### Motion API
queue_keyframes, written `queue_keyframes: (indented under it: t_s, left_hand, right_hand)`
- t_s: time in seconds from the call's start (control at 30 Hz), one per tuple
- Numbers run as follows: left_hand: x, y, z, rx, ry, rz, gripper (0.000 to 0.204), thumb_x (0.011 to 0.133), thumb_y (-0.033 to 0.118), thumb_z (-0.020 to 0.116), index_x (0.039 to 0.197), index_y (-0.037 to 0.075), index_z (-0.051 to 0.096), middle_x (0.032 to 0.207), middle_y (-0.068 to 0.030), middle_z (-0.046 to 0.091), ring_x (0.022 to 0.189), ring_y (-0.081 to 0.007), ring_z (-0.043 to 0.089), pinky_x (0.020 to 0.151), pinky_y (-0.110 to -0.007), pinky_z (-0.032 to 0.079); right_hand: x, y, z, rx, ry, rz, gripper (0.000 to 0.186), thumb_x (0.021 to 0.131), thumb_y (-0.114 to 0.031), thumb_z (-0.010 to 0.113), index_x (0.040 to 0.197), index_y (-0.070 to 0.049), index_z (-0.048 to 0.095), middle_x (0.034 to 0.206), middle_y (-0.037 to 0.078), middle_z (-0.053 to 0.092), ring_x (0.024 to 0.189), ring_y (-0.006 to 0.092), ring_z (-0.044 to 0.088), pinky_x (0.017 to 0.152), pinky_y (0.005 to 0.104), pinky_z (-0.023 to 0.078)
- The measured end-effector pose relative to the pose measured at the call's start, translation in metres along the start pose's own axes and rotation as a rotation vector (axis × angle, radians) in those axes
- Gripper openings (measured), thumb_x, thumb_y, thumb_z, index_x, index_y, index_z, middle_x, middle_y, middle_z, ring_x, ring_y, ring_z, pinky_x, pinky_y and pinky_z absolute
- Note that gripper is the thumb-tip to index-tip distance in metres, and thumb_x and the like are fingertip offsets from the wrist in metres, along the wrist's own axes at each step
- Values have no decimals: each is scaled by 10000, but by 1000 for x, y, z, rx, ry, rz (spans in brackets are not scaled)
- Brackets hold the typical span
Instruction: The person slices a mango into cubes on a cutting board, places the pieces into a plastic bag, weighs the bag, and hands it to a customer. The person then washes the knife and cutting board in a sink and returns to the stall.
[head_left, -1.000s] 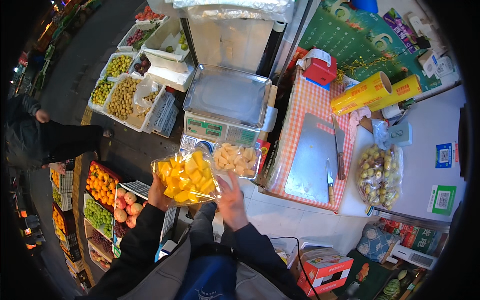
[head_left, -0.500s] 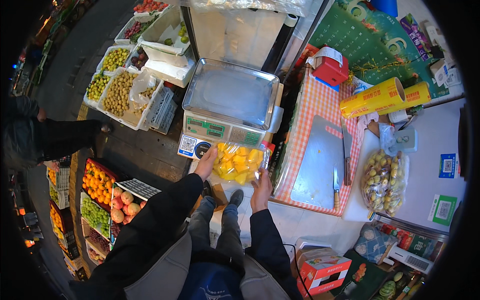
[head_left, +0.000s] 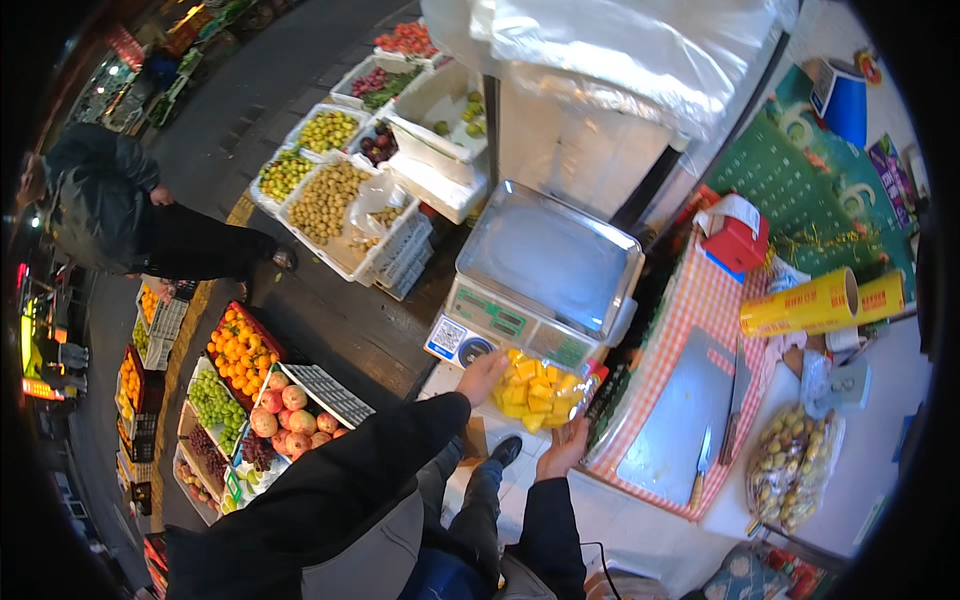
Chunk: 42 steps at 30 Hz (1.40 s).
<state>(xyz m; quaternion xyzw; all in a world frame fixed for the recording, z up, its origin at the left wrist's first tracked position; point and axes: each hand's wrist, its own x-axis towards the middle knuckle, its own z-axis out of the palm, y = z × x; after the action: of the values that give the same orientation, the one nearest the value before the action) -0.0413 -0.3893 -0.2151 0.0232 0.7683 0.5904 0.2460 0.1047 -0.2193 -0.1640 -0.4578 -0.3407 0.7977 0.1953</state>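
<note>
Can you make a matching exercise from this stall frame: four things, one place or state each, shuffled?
Things:
1. clear box of yellow fruit cubes
2. knife
3. yellow film rolls
4. scale pan

Places or states:
A. lying on the grey cutting board
B. bare, nothing on it
C. held between the left hand and the right hand
D. lying to the right of the red dispenser

Pairs: 1-C, 2-A, 3-D, 4-B
</note>
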Motion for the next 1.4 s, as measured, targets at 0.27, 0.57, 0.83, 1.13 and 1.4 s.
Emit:
queue_keyframes:
  t_s: [0.27, 0.57, 0.83, 1.13, 1.4]
  left_hand:
    - [-26, 42, -41, 109, 228, -20, 415, 970, 351, 572, 1233, 32, 622, 1153, -162, 670, 1065, -259, 639, 931, -341, 483]
    - [52, 9, -242, 316, 758, -253, 294, 875, 308, 612, 1001, 63, 717, 927, -186, 706, 922, -359, 672, 826, -432, 525]
    - [226, -60, -386, 369, 913, -330, 415, 836, 303, 697, 1133, 19, 646, 945, -244, 686, 935, -399, 655, 875, -461, 496]
    - [136, 67, -337, 409, 695, 277, 122, 844, 170, 686, 844, 67, 620, 710, -171, 625, 647, -368, 629, 586, -432, 510]
    - [-38, 182, -246, 123, 353, 468, 133, 811, 91, 714, 922, 36, 667, 779, -125, 669, 668, -259, 671, 610, -345, 528]
  right_hand:
    - [-34, 9, -21, -67, 131, 235, 887, 851, -697, 533, 1488, -137, 274, 1434, 129, 383, 1271, 283, 405, 1078, 481, 280]
    - [-108, 44, 3, -602, -274, 684, 421, 992, -408, 506, 1213, -50, 515, 959, 110, 632, 823, 235, 631, 684, 368, 539]
    - [-113, 34, 171, -670, -436, 536, 334, 1021, -278, 479, 1156, 5, 595, 832, 98, 643, 693, 186, 635, 625, 299, 529]
    - [-78, 77, 377, -709, -526, 195, 363, 980, -317, 576, 1141, 3, 639, 983, 54, 662, 876, 124, 616, 747, 265, 489]
    - [-71, 27, 425, -585, -728, 143, 156, 934, -99, 631, 1070, -23, 640, 937, 24, 672, 835, 91, 616, 752, 244, 492]
